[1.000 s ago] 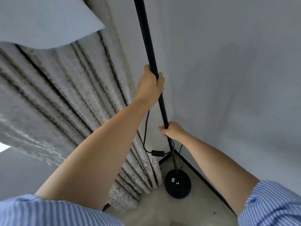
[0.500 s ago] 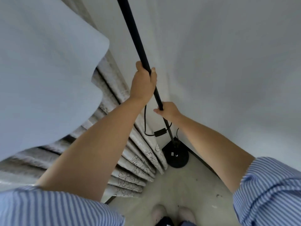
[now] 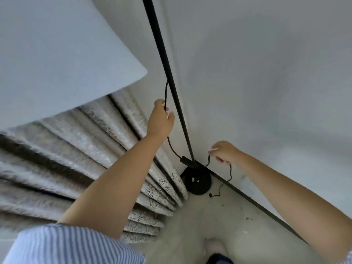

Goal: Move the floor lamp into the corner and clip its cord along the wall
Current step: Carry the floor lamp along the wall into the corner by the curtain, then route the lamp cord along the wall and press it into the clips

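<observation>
The floor lamp's thin black pole rises from a round black base standing in the room's corner. Its pale shade fills the upper left. A black cord leaves the pole, runs through my left hand, loops down to an inline switch, then passes through my right hand near the right wall. Beyond that hand the cord hangs down to the floor, its end lying beside the base. Both hands are off the pole.
Grey patterned curtains hang on the left, touching the base. White walls meet behind the pole, with a dark baseboard along the right wall. My shoe stands on the pale floor.
Both hands have let go of the pole and now hold the cord. The view tilted down, and the lamp base sits in the corner.
</observation>
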`<control>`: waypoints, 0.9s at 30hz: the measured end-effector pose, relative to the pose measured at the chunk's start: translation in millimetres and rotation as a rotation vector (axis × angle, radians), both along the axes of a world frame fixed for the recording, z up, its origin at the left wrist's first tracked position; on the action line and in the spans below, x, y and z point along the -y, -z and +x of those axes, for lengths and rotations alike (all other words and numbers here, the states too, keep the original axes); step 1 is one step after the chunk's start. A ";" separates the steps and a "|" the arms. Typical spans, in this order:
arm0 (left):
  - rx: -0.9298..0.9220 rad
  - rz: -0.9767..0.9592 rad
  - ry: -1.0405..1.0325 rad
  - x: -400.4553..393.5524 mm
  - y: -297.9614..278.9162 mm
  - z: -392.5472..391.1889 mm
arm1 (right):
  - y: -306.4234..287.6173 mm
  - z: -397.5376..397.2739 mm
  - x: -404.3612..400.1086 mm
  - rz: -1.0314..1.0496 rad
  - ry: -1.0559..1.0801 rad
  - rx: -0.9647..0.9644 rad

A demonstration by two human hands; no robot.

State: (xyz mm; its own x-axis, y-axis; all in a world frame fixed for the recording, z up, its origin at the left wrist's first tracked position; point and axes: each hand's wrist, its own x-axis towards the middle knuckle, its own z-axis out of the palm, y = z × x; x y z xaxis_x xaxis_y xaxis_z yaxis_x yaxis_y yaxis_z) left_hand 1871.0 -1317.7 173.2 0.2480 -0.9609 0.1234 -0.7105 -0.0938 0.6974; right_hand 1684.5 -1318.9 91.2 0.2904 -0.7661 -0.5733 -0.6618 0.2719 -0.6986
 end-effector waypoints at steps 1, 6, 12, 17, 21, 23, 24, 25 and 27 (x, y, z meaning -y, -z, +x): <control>-0.003 0.038 -0.015 -9.8 8.2 1.8 | -1.9 -7.9 -12.8 0.029 -0.018 -0.037; 0.013 0.253 0.071 -69.2 43.2 8.4 | -9.9 -36.9 -98.6 0.044 0.049 -0.018; 0.280 0.372 0.433 -150.1 70.6 -15.5 | -20.9 -44.1 -197.2 -0.025 0.338 0.186; 0.521 0.242 0.625 -183.7 74.2 -34.7 | -44.5 -50.0 -248.9 -0.100 0.348 0.317; 0.672 0.208 0.705 -191.8 64.5 -41.4 | -75.3 -69.7 -275.2 -0.144 0.285 0.437; 0.684 0.185 0.734 -197.9 61.3 -38.5 | -87.3 -84.6 -289.9 -0.129 0.273 0.508; 0.668 0.170 0.745 -200.8 60.4 -35.7 | -92.0 -91.7 -296.9 -0.113 0.277 0.553; 0.651 0.175 0.762 -203.0 59.3 -32.5 | -95.8 -98.3 -302.4 -0.091 0.295 0.609; 0.609 0.245 0.815 -211.5 57.7 -29.4 | -101.5 -110.2 -315.7 -0.025 0.355 0.730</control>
State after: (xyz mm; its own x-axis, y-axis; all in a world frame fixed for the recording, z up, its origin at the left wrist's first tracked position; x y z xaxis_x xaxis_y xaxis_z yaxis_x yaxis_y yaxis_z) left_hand 1841.6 -1106.2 115.5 -0.5249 -0.8247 -0.2106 -0.8469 0.4812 0.2266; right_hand 1574.3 -1003.1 192.7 0.3217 -0.8931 -0.3145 0.0853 0.3582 -0.9297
